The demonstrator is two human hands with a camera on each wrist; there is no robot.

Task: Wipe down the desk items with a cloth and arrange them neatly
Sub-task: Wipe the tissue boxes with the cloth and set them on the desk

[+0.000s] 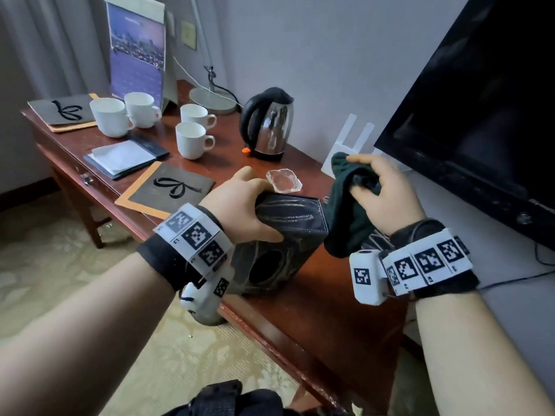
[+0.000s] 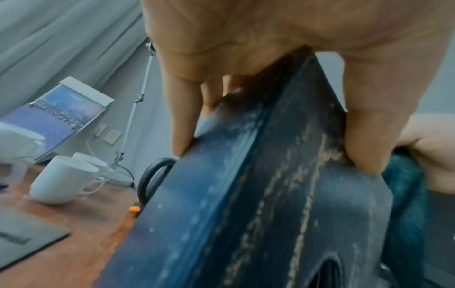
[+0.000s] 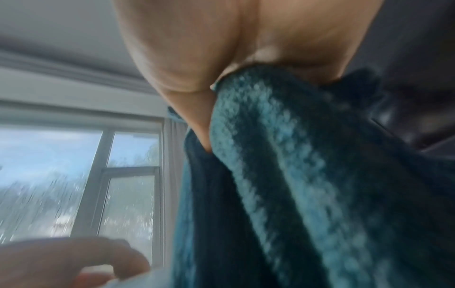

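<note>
Left hand (image 1: 240,205): thumb and fingers clamp the upper edge of the dark tissue box (image 1: 288,232), tilting it over the near part of the desk (image 1: 315,295).
Right hand (image 1: 387,196): fingers curl round the bunched green cloth (image 1: 345,223), which hangs just beside the clamped box, on its right.
Surface state: worn, scuffed covering shows under the left fingertips (image 2: 364,155).
Risk, slip: the hold covers one edge only; wiping pressure could twist the box out of it.
Risk, collision: the glass ashtray (image 1: 283,180) sits just beyond the left knuckles; a swing could knock it.
Risk, omission: the area beneath the clamping fingers may go unwiped.
</note>
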